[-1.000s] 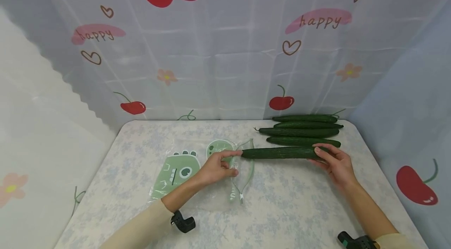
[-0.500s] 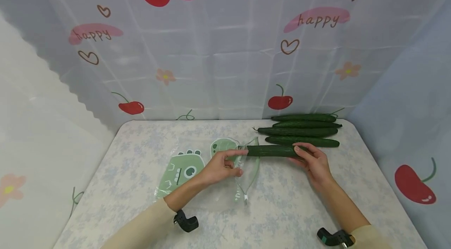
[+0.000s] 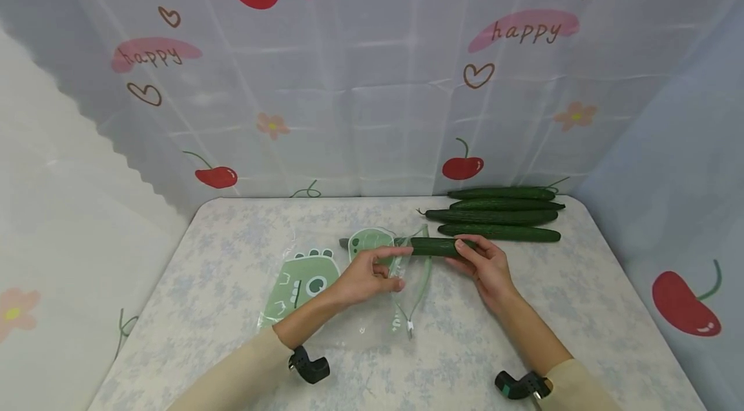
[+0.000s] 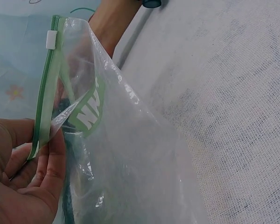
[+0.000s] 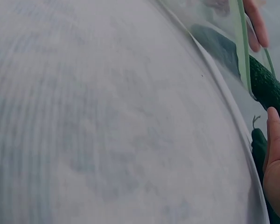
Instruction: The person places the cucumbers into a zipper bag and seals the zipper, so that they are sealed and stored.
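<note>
My left hand (image 3: 363, 278) pinches the opening of a clear zip bag (image 3: 290, 288) printed with green cartoon creatures. Up close in the left wrist view, thumb and fingers hold its green zip edge (image 4: 44, 102), and a white slider (image 4: 51, 39) sits near the other end. My right hand (image 3: 488, 269) grips one end of a dark green cucumber (image 3: 433, 247). The cucumber's other end lies inside the bag, seen dimly through the plastic. Between the hands its bare middle passes through the bag's mouth, as the right wrist view also shows.
Several more cucumbers (image 3: 491, 216) lie side by side at the back right of the table (image 3: 232, 230), just behind the right hand. A printed curtain (image 3: 360, 107) rises along the table's back edge, with cloth on both sides.
My right hand has moved left, sliding the cucumber from outside the bag's mouth to partly inside. The left hand has stayed nearly in place at the bag's edge.
</note>
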Available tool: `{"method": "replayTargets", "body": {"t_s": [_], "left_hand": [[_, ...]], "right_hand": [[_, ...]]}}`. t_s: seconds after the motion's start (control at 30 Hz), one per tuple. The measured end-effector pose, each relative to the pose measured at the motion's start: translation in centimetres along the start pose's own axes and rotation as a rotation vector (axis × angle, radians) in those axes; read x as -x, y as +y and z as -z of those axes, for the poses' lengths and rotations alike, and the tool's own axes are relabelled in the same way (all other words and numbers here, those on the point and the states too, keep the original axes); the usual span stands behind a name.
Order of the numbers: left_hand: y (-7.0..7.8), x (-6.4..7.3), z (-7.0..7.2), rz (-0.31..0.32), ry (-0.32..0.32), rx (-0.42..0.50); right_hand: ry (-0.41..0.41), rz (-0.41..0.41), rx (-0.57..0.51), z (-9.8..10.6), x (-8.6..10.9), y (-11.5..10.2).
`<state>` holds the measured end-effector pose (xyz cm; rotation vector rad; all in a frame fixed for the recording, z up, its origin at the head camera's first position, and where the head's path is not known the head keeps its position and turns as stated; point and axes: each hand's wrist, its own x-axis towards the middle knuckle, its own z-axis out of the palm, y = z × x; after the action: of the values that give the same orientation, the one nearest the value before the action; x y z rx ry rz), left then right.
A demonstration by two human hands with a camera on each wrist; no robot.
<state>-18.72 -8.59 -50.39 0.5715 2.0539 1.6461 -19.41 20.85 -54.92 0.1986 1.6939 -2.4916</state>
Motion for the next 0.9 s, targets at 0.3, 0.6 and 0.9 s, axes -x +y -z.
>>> {"method": "replayTargets", "body": {"t_s": [0.3, 0.6, 0.9], "left_hand": [[0.3, -0.1, -0.3, 0.006, -0.005, 0.001], [-0.2, -0.1, -0.8, -0.017, -0.042, -0.009], [-0.6, -0.1, -0.5, 0.006, -0.038, -0.038]], "right_hand": [[0.034, -0.025, -0.016, -1.7, -0.7, 1.0], [0.034, -0.089, 0.014, -2.7, 0.2, 1.5], [-0.087, -0.117, 0.098, -1.9, 0.6, 0.3]]}}
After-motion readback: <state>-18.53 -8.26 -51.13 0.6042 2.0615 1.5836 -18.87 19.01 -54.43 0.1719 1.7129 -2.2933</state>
